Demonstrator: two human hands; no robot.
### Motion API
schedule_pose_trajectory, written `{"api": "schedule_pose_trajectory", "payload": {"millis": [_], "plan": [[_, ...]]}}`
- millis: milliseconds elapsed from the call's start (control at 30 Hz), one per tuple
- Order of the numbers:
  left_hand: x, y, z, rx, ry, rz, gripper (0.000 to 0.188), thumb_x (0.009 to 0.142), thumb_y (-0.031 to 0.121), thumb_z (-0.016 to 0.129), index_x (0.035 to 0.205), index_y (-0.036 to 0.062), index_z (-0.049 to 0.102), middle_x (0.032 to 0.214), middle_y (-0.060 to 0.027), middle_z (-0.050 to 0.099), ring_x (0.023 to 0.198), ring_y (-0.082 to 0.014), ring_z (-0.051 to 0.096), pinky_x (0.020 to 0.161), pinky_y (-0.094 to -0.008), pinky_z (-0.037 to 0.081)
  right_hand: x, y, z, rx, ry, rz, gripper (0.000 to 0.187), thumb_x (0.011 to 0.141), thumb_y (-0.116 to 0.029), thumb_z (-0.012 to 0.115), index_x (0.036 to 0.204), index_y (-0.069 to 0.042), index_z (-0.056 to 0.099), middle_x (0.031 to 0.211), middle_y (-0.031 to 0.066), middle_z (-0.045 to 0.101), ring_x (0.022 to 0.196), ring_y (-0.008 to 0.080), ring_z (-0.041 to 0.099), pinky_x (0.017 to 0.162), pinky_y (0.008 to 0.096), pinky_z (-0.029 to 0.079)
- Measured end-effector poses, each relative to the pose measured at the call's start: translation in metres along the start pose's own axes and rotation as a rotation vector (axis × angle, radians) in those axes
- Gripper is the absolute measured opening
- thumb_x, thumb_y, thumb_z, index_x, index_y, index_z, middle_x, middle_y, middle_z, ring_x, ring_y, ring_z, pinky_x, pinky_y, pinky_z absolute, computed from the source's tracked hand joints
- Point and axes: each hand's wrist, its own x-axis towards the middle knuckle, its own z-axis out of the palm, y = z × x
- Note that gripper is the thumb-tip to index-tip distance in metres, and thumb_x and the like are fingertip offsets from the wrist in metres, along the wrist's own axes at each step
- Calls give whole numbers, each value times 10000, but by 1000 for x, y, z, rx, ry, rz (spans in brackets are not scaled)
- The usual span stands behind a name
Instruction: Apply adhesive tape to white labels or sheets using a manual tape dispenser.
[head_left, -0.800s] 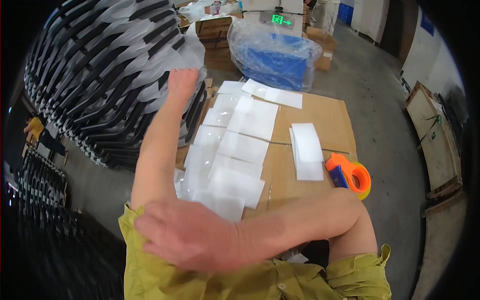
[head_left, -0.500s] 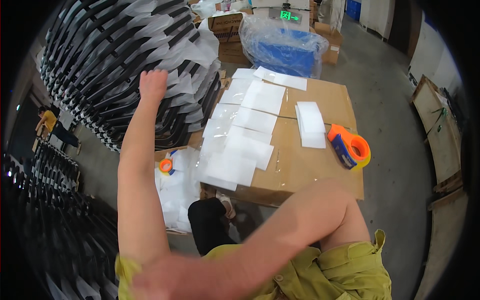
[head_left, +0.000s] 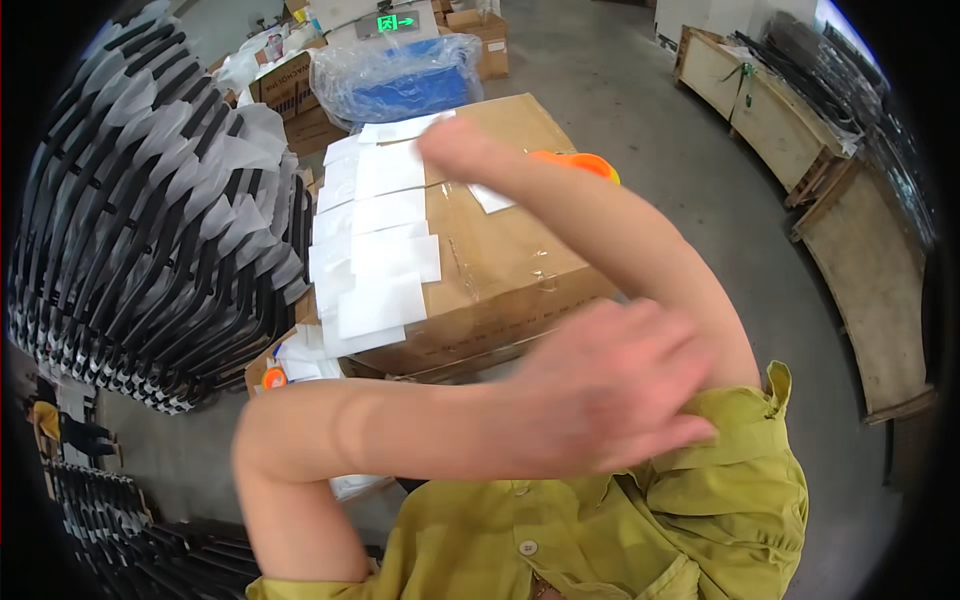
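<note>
The left hand (head_left: pixel 610 400) lies flat and unclenched against the person's own right arm (head_left: pixel 640 260), fingers loosely spread and blurred, gripping nothing, just above the sleeve (head_left: pixel 740 440) of a yellow-green shirt (head_left: pixel 560 540). Its forearm crosses the chest from a bent elbow at the lower left. The right arm stretches up and across from the shoulder, and ends in a rounded, blurred tip over the box (head_left: pixel 500 270) (whether that tip is a fist or an elbow cannot be told, so the state of the right hand is unclear). The box is a large brown cardboard carton, directly beyond the crossed arms, its top sealed with clear tape. Rows of white sheets (head_left: pixel 385 260) cover the left half of the box top, overlapping one another. An orange tape roll (head_left: pixel 585 163) sits at the far right edge of the box top, partly hidden behind the right arm. Left of the box stands a tall stack (head_left: pixel 150 210) of black curved parts, with white wrapping between them. Below the box's near left corner is a small open carton of white bags (head_left: pixel 305 360) with an orange cap among them. Behind the box, a blue bundle (head_left: pixel 400 85) sits under clear plastic film. Well to the right of the box, wooden crates (head_left: pixel 760 100) rest on the grey concrete floor (head_left: pixel 680 180).
</note>
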Motion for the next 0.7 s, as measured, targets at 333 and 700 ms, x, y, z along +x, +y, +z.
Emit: {"api": "schedule_pose_trajectory", "payload": {"millis": [333, 700], "plan": [[10, 44, 74, -491, 186, 126, 209, 751, 181, 611, 829, 28, 491, 775, -93, 450, 733, -247, 504, 580, -320, 450, -121, 120, 16, -133, -201, 539, 156, 753, -203, 590, 839, -92, 659, 906, 112, 638, 887, 269, 606, 724, 382, 496], [-11, 21, 94, -534, 136, 209, 215, 759, 73, 604, 952, 15, 529, 864, -99, 538, 775, -251, 556, 653, -309, 477, -165, 113, 120, 215, -175, 464, 431, 662, -384, 710, 895, -42, 588, 896, 148, 620, 877, 313, 579, 768, 383, 463]]}}
